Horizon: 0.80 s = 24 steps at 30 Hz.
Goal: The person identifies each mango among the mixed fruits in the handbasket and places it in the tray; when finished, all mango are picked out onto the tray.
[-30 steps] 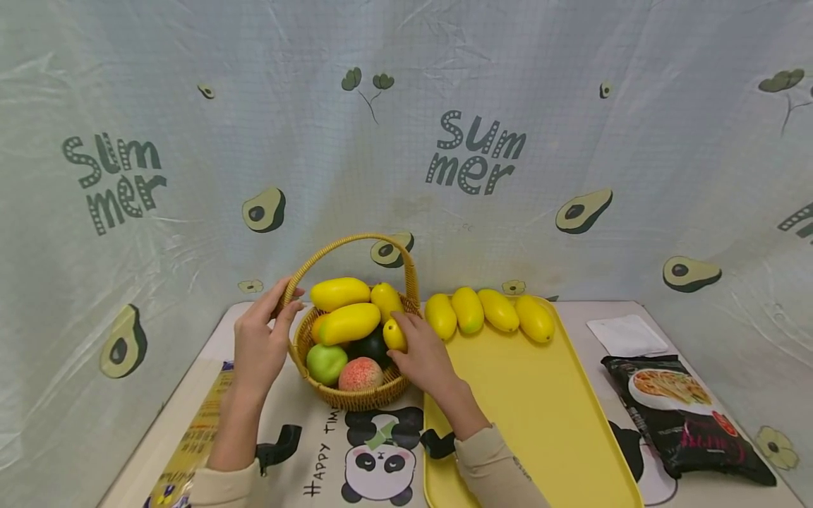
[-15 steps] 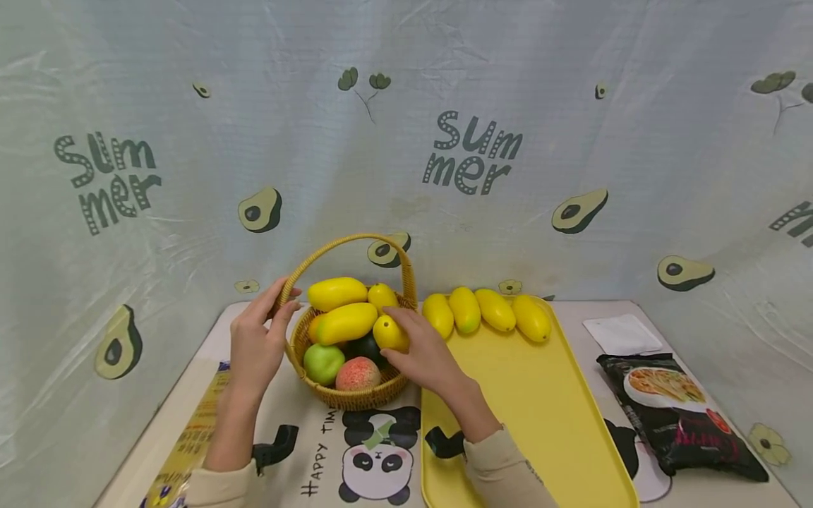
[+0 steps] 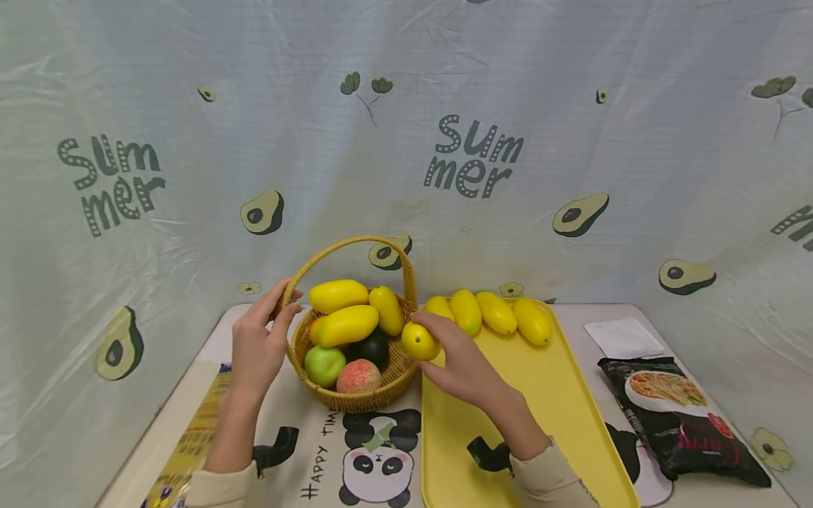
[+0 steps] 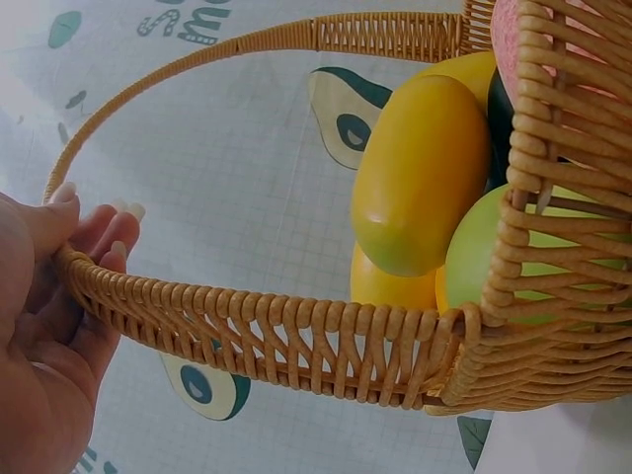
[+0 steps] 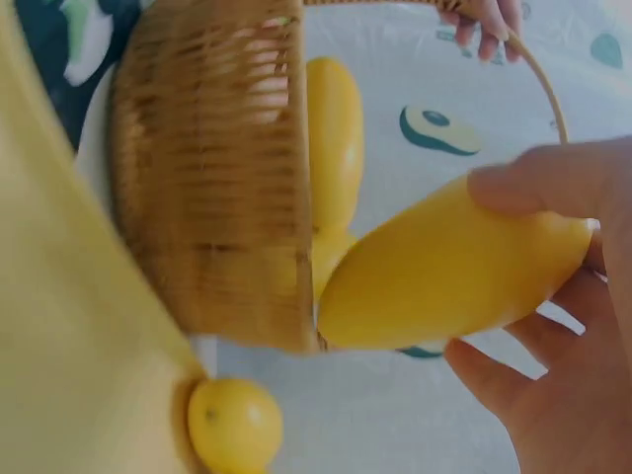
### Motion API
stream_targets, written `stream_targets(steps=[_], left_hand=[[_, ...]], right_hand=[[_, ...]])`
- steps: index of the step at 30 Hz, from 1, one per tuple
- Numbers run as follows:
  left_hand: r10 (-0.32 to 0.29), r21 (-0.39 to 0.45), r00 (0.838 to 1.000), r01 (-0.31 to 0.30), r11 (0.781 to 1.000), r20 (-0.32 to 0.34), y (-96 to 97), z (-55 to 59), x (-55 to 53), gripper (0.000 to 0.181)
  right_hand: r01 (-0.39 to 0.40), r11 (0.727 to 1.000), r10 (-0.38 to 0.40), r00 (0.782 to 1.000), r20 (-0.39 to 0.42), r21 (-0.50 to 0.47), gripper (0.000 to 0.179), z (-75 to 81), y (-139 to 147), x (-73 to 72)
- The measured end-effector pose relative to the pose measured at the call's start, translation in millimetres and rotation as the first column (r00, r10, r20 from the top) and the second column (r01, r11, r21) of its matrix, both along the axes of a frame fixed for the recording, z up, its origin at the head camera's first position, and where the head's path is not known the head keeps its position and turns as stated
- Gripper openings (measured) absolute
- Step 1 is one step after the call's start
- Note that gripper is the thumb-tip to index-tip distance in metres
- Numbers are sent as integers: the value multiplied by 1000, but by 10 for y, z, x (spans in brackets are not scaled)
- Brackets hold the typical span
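My left hand (image 3: 259, 346) holds the side of the arched handle (image 4: 197, 316) of a wicker basket (image 3: 362, 402), thumb and fingers curled about it. In my right hand (image 3: 470, 370) is a yellow mango (image 5: 444, 276), pinched between thumb and fingers at the basket's right rim, above the tray's edge. Inside the basket lie several fruits: yellow mangoes (image 3: 348, 325), a green apple (image 3: 325, 365), a pinkish peach (image 3: 358, 377) and a dark round fruit (image 3: 372, 349). An orange fruit (image 3: 315, 329) is mostly hidden behind a mango.
A yellow tray (image 3: 508, 395) stands right of the basket, with several mangoes (image 3: 532, 321) lined along its far end. Farther right lie a black food packet (image 3: 686, 416) and a white packet (image 3: 624, 336). A long yellow packet (image 3: 193, 437) lies by the left forearm.
My right hand has drawn the mango out of the basket's right part, moving right toward the tray. The left hand stays on the handle.
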<state>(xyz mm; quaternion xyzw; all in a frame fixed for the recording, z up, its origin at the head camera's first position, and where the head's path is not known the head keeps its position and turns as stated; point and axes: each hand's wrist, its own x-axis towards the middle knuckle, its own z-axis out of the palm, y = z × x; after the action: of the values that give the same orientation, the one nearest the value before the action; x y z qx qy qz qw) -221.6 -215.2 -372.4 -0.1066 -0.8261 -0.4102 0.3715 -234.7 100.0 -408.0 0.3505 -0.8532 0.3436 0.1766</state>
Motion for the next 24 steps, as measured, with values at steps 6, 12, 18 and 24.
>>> stream_targets(steps=[6,12,18,24], left_hand=[[4,-5,1000,-4,1000,1,0,-1,14,43],[14,0,1000,-14,1000,-1,-15,-24,24,42],[6,3,1000,-6,1000,-12,-22,-44,31,43],[-6,1,1000,6,1000,-22,-7,-24,17,42]], right_hand=[[-7,996,10,999,-37,91,65,-54,270,83],[-3,984,0,1000,21,177,62,-206,407,60],[33,947,-41,999,17,319,59,-383,424,1],[16,943,-40,997,67,332,53,-432,414,13]])
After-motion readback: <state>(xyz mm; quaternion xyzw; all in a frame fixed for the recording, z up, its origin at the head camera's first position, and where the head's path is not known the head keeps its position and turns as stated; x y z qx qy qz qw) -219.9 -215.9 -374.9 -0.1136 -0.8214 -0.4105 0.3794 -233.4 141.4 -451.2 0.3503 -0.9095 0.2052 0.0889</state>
